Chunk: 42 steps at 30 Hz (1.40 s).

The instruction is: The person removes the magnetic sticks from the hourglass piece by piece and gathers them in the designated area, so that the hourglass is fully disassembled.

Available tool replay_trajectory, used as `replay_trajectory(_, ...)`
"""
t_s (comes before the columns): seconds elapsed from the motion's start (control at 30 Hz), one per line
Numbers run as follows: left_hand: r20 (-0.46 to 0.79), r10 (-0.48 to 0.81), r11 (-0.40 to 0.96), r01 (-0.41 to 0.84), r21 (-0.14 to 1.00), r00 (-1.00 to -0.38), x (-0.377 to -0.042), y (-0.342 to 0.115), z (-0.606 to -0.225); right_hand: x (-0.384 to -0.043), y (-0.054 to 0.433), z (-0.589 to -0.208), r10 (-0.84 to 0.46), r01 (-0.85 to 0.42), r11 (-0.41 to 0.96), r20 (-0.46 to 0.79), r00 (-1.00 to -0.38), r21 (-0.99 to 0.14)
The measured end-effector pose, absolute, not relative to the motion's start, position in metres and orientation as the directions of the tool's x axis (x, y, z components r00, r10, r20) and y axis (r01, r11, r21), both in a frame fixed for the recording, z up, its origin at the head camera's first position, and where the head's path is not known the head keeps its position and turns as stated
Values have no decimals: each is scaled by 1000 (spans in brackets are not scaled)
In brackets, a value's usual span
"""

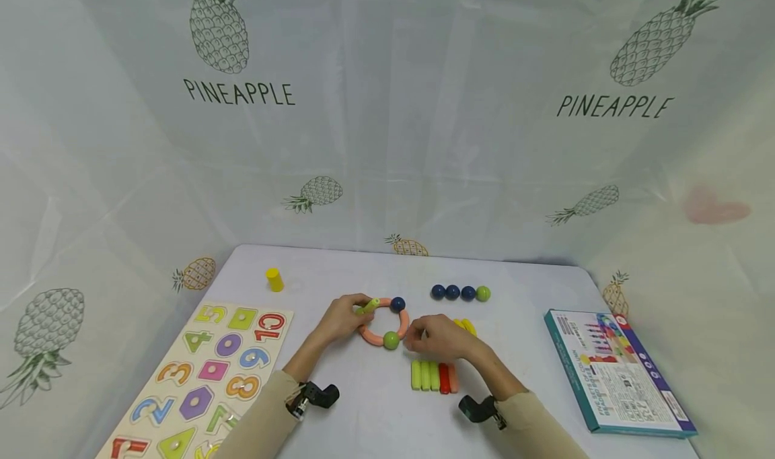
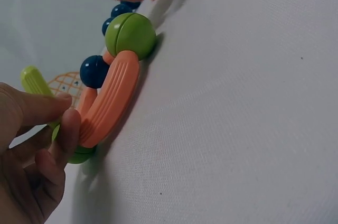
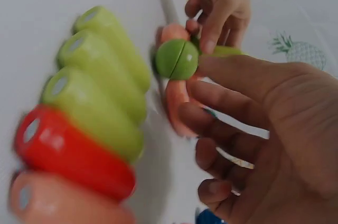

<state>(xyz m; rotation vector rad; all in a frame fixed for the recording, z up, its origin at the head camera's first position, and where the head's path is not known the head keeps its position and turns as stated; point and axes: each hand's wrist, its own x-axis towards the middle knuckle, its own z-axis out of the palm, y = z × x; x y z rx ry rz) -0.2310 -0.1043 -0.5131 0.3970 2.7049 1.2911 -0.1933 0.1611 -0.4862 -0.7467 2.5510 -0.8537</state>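
The left hand (image 1: pixel 343 318) pinches a green stick (image 1: pixel 371 305) at the left of a ring (image 1: pixel 403 322) on the table (image 1: pixel 363 412); the right hand (image 1: pixel 445 336), fingers released and loosely bent, is just beside the ring. 5 sticks (image 1: pixel 426 376) lie nearby.

Soft, even light covers my worktop (image 1: pixel 375 418) from edge to edge. My left-wrist view is dimmer, with a faint shadow along the orange arc (image 2: pixel 113 97). My right-wrist view blurs the red stick (image 3: pixel 74 155), flecked with pale glare.
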Motion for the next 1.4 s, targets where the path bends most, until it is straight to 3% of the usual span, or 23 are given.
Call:
replay_trajectory(0.3,32,303,610,220,761,-952,-229,-103,-510,-218,120,-480,-489,-324,564,9,-872,-759)
replay_trajectory(0.57,54,275,631,223,743,-960,-230,-109,-512,-232,92,-491,-408,-263,601,-7,-913,-755)
replay_trajectory(1.0,60,242,693,216,688,-968,-229,-109,-512,-229,90,-494,-421,-313,639,21,-907,-703)
replay_trajectory(1.23,59,215,721,199,664,-975,-228,-107,-511,-228,94,-478,-421,-322,544,81,-904,-775)
replay_trajectory(1.4,52,189,736,177,653,-980,-228,-107,-510,-228,111,-462,-443,-355,535,103,-891,-766)
